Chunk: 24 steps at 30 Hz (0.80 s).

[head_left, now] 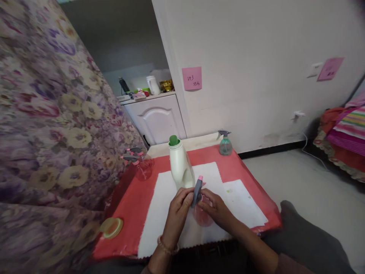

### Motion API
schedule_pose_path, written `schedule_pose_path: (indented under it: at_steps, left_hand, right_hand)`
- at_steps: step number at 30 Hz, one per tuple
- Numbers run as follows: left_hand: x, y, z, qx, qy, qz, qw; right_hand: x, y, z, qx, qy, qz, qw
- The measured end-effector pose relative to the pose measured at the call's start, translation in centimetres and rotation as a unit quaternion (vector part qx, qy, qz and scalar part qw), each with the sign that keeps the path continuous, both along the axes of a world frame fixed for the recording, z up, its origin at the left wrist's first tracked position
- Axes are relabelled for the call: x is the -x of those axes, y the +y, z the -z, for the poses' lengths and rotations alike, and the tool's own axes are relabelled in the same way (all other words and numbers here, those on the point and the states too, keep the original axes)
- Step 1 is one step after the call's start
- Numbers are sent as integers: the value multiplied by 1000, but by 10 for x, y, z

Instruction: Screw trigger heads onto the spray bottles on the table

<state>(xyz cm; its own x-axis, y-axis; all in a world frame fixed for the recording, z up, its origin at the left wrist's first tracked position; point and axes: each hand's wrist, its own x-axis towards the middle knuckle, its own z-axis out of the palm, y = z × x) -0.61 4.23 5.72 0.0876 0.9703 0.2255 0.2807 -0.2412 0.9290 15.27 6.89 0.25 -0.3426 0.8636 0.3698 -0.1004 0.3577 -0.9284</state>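
My left hand point(178, 207) and my right hand point(215, 207) meet over a small pink spray bottle point(203, 217) on the red table point(134, 205). The left fingers pinch its grey trigger head point(197, 191), which has a pink tip; the right hand wraps the clear pink body. Just behind stands a white jug point(179, 163) with a green spout. It rests on a white cloth point(162, 198).
Two more pink spray bottles point(139, 163) stand at the table's left edge, a green spray bottle point(225, 144) at the far right corner. A yellow-green cap point(112, 227) lies front left. A flowered sofa point(42, 133) rises at left, a white wall behind.
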Motion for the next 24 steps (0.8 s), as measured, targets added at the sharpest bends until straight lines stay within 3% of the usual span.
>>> schedule_pose_path:
  at_steps: [5,12,16,21,24]
  left_hand:
    - [-1,12,-9,86,-39,65,993]
    - [-3,13,-6,128,-103,71,984]
    - [-9,9,3,108,-91,18,990]
    - [-16,3,12,80,-102,-21,991]
    - [-20,-1,14,62,-103,-35,992]
  right_hand:
    - [-13,8,-10,4,17,-105,994]
    - [-15,16,-5,12,11,-112,994]
    - [-9,11,-1,2,23,-59,998]
    - [10,1,12,-3,42,112,993]
    - [13,-2,10,-5,41,147,988]
